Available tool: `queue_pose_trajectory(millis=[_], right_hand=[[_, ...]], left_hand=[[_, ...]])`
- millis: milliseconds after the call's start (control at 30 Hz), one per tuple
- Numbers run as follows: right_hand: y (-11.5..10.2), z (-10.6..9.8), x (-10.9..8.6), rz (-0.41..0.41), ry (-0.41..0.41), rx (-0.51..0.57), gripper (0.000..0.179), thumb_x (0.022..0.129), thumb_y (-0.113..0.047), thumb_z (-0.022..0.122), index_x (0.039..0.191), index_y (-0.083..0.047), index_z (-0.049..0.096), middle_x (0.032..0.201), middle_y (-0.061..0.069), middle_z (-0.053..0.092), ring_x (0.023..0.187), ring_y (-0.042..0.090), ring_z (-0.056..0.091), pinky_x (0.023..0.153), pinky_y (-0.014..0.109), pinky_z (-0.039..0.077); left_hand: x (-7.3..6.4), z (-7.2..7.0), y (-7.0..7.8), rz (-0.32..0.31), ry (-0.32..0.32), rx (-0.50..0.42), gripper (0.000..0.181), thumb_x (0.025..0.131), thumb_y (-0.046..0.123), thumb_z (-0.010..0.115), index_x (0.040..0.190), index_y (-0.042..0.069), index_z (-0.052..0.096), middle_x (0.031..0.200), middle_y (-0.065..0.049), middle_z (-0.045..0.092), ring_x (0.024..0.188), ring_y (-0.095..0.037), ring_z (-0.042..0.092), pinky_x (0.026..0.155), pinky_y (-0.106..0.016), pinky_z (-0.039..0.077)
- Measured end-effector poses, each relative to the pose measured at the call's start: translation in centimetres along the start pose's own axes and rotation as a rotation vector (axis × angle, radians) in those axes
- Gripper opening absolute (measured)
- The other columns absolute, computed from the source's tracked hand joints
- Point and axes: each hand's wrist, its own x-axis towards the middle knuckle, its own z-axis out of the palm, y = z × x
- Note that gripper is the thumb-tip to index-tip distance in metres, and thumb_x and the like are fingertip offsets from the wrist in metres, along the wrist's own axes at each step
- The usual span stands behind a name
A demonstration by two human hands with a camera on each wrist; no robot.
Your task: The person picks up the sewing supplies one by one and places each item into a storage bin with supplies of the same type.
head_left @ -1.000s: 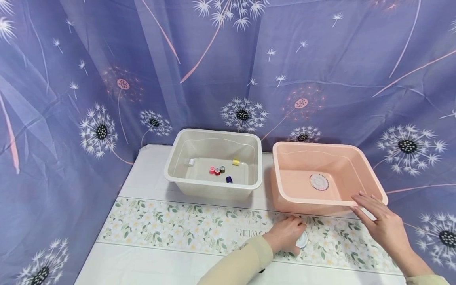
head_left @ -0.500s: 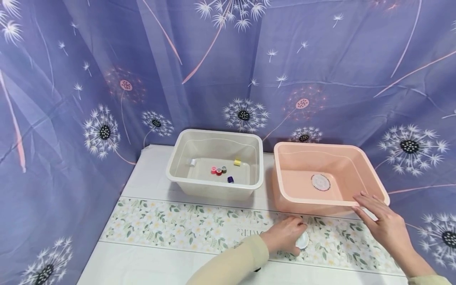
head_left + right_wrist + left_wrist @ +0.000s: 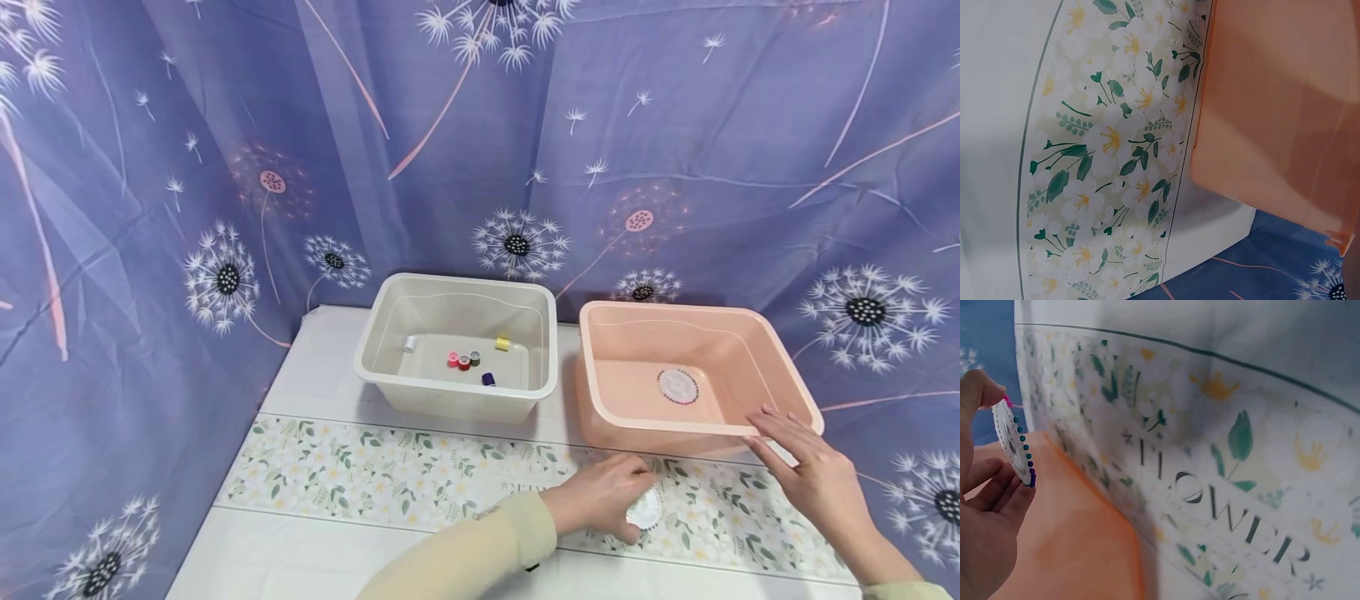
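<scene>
My left hand point(image 3: 603, 500) is over the floral strip of the table, in front of the pink bin. It pinches a wheel of ball-head sewing pins point(image 3: 645, 508), a white disc edged with small coloured heads. In the left wrist view that pin wheel point(image 3: 1011, 440) stands edge-on between thumb and fingers, with pink, teal and purple heads showing. My right hand point(image 3: 813, 475) rests with extended fingers at the front right rim of the pink bin point(image 3: 667, 427) and holds nothing. Inside this bin a second pin wheel point(image 3: 678, 387) lies flat on the floor.
Left of the pink bin stands a grey bin point(image 3: 450, 392). Several small thread spools lie in it, among them a yellow spool point(image 3: 502, 343), a white spool point(image 3: 409, 343) and a dark blue spool point(image 3: 488, 379). A blue dandelion-print curtain point(image 3: 420, 100) hangs behind the table.
The head view has shifted slightly. My left forearm has swung a little leftward, and more of the held pin wheel shows beside the hand. The right hand stays at the rim.
</scene>
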Motion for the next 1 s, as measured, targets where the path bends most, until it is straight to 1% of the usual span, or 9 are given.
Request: queue_pose_trajectory(millis=[133, 300, 433, 567, 633, 700, 800, 833, 1000], right_hand=[[0.1, 0.0, -0.1, 0.007, -0.002, 0.000, 0.045, 0.092, -0.016, 0.085, 0.135, -0.019, 0.076, 0.145, 0.000, 0.066, 0.142, -0.022, 0.027, 0.106, -0.007, 0.015], [0.1, 0.0, -0.1, 0.004, -0.001, 0.000, 0.044, 0.091, -0.016, 0.085, 0.134, -0.017, 0.076, 0.144, 0.001, 0.067, 0.142, -0.022, 0.027, 0.106, -0.007, 0.015], [0.0, 0.0, -0.1, 0.005, -0.003, 0.005, 0.043, 0.091, -0.016, 0.085, 0.134, -0.016, 0.077, 0.145, 0.001, 0.067, 0.141, -0.023, 0.026, 0.107, -0.006, 0.014], [0.0, 0.0, -0.1, 0.008, -0.006, 0.011, 0.043, 0.091, -0.015, 0.085, 0.133, -0.015, 0.077, 0.143, 0.007, 0.068, 0.142, -0.024, 0.026, 0.107, -0.006, 0.015], [-0.1, -0.1, -0.1, 0.014, -0.008, 0.011, 0.044, 0.092, -0.016, 0.085, 0.135, -0.016, 0.076, 0.144, 0.006, 0.068, 0.142, -0.024, 0.025, 0.107, -0.006, 0.014], [-0.1, -0.1, -0.1, 0.020, -0.010, 0.012, 0.044, 0.092, -0.016, 0.085, 0.135, -0.017, 0.076, 0.146, 0.000, 0.065, 0.141, -0.024, 0.025, 0.108, -0.005, 0.013], [0.0, -0.1, -0.1, 0.019, -0.011, 0.011, 0.045, 0.092, -0.015, 0.085, 0.136, -0.018, 0.075, 0.148, -0.009, 0.061, 0.142, -0.024, 0.025, 0.109, -0.005, 0.013], [0.0, -0.1, -0.1, 0.019, -0.011, 0.012, 0.046, 0.092, -0.015, 0.085, 0.136, -0.018, 0.075, 0.148, -0.010, 0.061, 0.142, -0.023, 0.026, 0.109, -0.005, 0.013], [0.0, 0.0, -0.2, 0.010, -0.008, 0.011, 0.045, 0.091, -0.014, 0.085, 0.136, -0.017, 0.076, 0.148, -0.006, 0.063, 0.142, -0.024, 0.026, 0.107, -0.006, 0.013]], left_hand=[[-0.5, -1.4, 0.1, 0.014, -0.004, -0.031, 0.085, 0.085, 0.058, 0.086, 0.155, 0.019, 0.056, 0.147, 0.006, 0.055, 0.135, -0.005, 0.050, 0.119, -0.013, 0.035], [-1.0, -3.4, 0.1, 0.028, -0.015, -0.077, 0.085, 0.088, 0.055, 0.084, 0.158, 0.019, 0.052, 0.151, 0.007, 0.052, 0.139, -0.004, 0.048, 0.119, -0.011, 0.034], [-1.3, -4.8, 0.4, 0.032, 0.002, -0.053, 0.089, 0.085, 0.055, 0.085, 0.159, 0.020, 0.050, 0.152, 0.008, 0.052, 0.140, -0.005, 0.048, 0.119, -0.011, 0.033], [-1.6, -6.0, 0.5, 0.038, 0.027, -0.025, 0.092, 0.083, 0.057, 0.087, 0.159, 0.021, 0.051, 0.152, 0.009, 0.053, 0.141, -0.005, 0.047, 0.123, -0.013, 0.028], [-1.8, -6.7, 0.4, 0.050, 0.043, -0.014, 0.091, 0.083, 0.056, 0.087, 0.158, 0.020, 0.052, 0.151, 0.009, 0.054, 0.141, -0.006, 0.047, 0.125, -0.015, 0.026], [-1.9, -7.4, 0.3, 0.063, 0.060, -0.009, 0.088, 0.084, 0.055, 0.086, 0.157, 0.019, 0.052, 0.151, 0.007, 0.054, 0.142, -0.007, 0.047, 0.125, -0.015, 0.025], [-2.2, -8.7, 0.1, 0.068, 0.078, -0.008, 0.087, 0.085, 0.053, 0.085, 0.158, 0.017, 0.052, 0.154, 0.005, 0.054, 0.142, -0.007, 0.048, 0.123, -0.012, 0.027], [-2.2, -9.1, 0.0, 0.068, 0.082, -0.011, 0.087, 0.086, 0.052, 0.085, 0.158, 0.017, 0.052, 0.154, 0.004, 0.054, 0.142, -0.007, 0.048, 0.121, -0.011, 0.028], [-2.2, -10.9, -0.5, 0.053, 0.109, -0.027, 0.088, 0.086, 0.052, 0.085, 0.159, 0.018, 0.051, 0.151, 0.005, 0.055, 0.136, -0.007, 0.051, 0.117, -0.009, 0.033]])
